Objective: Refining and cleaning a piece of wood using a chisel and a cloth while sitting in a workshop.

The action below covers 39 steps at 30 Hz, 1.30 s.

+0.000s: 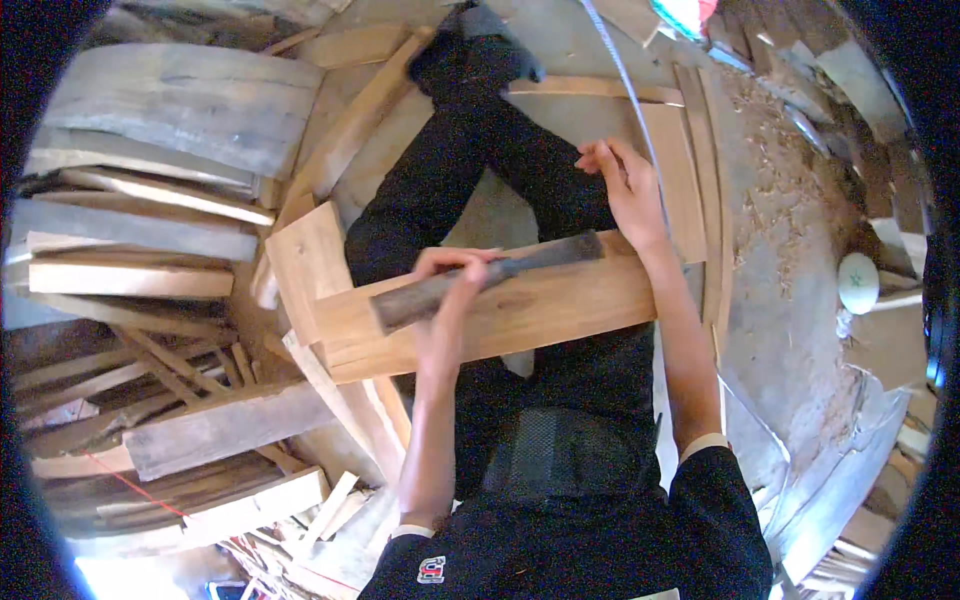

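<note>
In my head view, the dark hand tool [550, 255] shows as a long, blurred bar, thick and grey-brown at its left part, narrower near the middle and nearly black toward its right end; the blur keeps me from naming its kind. It sits just over the smooth, pale-brown wooden board [560, 300] lying across the lap, and I cannot tell whether the two touch. I see the left hand [463, 288] wrapped around the tool near its middle. The right hand [627, 185] is raised beyond the board's far edge, fingers loosely bent; I cannot tell whether its fingertips meet, and its forearm crosses the board's right end. On the left, the board's end lies against a shorter plank [303, 255], with stacked timber [180, 100] farther out, so room looks tighter there. On the right, past some long slats [712, 200], I have bare ground [770, 250] strewn with shavings. The tool's long axis runs from near left to far right, its dark end pointing toward the right forearm; the board runs much the same way, at a slightly flatter slant.
</note>
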Each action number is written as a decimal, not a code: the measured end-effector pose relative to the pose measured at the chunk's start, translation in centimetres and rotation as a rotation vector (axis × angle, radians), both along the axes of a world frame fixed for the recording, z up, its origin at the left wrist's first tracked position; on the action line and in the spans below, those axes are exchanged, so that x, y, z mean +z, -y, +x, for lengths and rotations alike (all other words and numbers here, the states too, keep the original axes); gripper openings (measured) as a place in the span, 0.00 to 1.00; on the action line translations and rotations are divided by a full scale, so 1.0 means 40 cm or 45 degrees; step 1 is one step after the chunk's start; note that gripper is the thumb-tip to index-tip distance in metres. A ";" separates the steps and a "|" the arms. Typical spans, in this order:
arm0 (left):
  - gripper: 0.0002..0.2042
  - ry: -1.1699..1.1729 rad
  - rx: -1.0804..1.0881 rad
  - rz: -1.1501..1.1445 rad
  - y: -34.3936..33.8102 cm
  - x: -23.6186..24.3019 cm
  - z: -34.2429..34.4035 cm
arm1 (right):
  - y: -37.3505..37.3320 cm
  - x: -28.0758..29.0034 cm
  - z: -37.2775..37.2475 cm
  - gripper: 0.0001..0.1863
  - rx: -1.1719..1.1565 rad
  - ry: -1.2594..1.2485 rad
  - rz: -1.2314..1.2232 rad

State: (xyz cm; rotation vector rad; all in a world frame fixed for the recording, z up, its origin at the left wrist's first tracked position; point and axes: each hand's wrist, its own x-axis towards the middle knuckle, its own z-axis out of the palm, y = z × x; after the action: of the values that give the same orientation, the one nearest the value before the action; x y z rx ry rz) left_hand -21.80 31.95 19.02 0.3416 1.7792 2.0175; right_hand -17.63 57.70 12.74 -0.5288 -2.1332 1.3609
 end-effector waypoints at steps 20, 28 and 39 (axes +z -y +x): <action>0.28 -0.296 0.043 0.332 -0.012 -0.012 0.075 | 0.038 -0.029 0.288 0.17 -0.370 0.334 -0.036; 0.13 -0.211 0.248 0.322 -0.023 -0.026 0.086 | 0.025 -0.047 0.296 0.23 -0.360 0.228 -0.388; 0.09 0.088 0.113 0.303 -0.022 -0.038 0.123 | 0.023 -0.075 0.303 0.23 -0.448 0.171 -0.591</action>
State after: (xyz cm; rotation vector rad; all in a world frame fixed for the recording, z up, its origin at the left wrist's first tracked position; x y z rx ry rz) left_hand -16.88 32.81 17.51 0.2645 1.5411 2.2811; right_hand -5.53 56.76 9.73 -1.1468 -1.7035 1.6442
